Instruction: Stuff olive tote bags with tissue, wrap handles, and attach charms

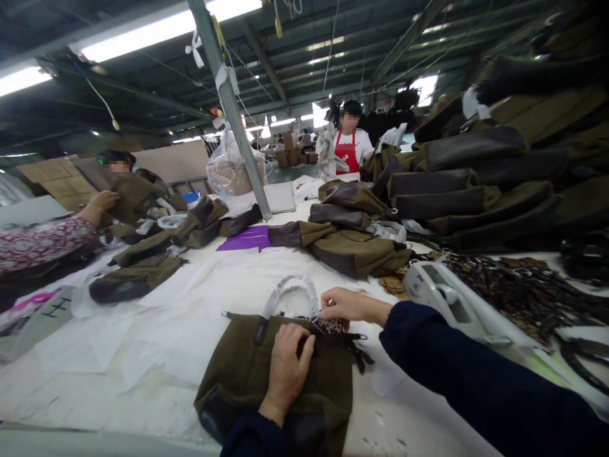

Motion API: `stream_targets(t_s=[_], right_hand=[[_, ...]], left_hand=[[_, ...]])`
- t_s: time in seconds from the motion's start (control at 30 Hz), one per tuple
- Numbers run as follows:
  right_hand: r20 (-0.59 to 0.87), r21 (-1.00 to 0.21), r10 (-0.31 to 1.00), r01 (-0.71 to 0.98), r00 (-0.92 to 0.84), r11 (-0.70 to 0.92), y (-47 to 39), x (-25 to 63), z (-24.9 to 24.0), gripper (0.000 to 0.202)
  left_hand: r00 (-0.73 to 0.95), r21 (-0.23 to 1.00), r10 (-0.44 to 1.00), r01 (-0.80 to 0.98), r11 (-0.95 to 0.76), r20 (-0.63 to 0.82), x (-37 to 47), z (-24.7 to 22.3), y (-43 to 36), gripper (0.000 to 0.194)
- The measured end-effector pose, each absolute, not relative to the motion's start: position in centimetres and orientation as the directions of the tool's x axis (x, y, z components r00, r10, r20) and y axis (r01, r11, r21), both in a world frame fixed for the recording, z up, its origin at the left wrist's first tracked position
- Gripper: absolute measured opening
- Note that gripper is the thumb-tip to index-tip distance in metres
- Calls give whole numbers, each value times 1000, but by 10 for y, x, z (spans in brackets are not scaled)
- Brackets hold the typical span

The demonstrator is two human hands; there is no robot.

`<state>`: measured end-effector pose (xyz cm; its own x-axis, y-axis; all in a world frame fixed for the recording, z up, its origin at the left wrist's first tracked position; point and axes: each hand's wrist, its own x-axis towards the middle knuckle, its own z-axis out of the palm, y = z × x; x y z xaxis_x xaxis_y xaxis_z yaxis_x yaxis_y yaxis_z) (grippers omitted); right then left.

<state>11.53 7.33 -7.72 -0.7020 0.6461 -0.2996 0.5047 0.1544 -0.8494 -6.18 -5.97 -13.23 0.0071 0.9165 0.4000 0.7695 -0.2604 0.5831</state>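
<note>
An olive-green fabric handbag (238,362) with dark leather-like corners lies in front of me on the table. Its handle (297,285) is wrapped in white film and arches away from me. My left hand (289,365) rests on the bag's front, fingers stretched out and lying on the fabric. At the right foot of the handle, my right hand (349,306) has its fingers closed in a pinch on a leopard-print strap piece (328,325). Dark dangling ends (361,352) with a small metal clasp hang from that piece over the bag's right edge. The pinched spot itself is partly hidden.
Piled olive bags (451,190) rise on the right. A white tape-dispenser-like holder (438,285) stands beside a heap of leopard-print straps (504,298). Purple sheets (245,238) and white paper (176,330) cover parts of the table. Co-workers stand left and opposite; a metal post (233,114) rises ahead.
</note>
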Motion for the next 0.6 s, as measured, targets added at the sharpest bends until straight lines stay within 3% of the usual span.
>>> stream_targets(t_s=[0.1, 0.2, 0.33, 0.47, 0.6], right_hand=[[-310, -908, 687, 419, -657, -9, 47, 113, -91, 22], [-280, -956, 741, 246, -610, -158, 24, 113, -104, 28], [-238, -969, 777, 89, -583, -230, 6, 118, -112, 33], [-289, -915, 748, -57, -598, -399, 6, 123, -119, 35], [-315, -863, 694, -109, -647, -493, 12, 126, -123, 30]], left_hand=[[-14, 702, 934, 664, -259, 358, -59, -128, -59, 26], [-108, 819, 974, 564, -105, 199, -53, -129, -53, 31], [-137, 952, 991, 303, 54, -12, -46, -131, -47, 45], [-78, 982, 980, 11, 186, -185, -41, -128, -49, 51], [-3, 958, 970, -156, 240, -244, -40, -125, -50, 45]])
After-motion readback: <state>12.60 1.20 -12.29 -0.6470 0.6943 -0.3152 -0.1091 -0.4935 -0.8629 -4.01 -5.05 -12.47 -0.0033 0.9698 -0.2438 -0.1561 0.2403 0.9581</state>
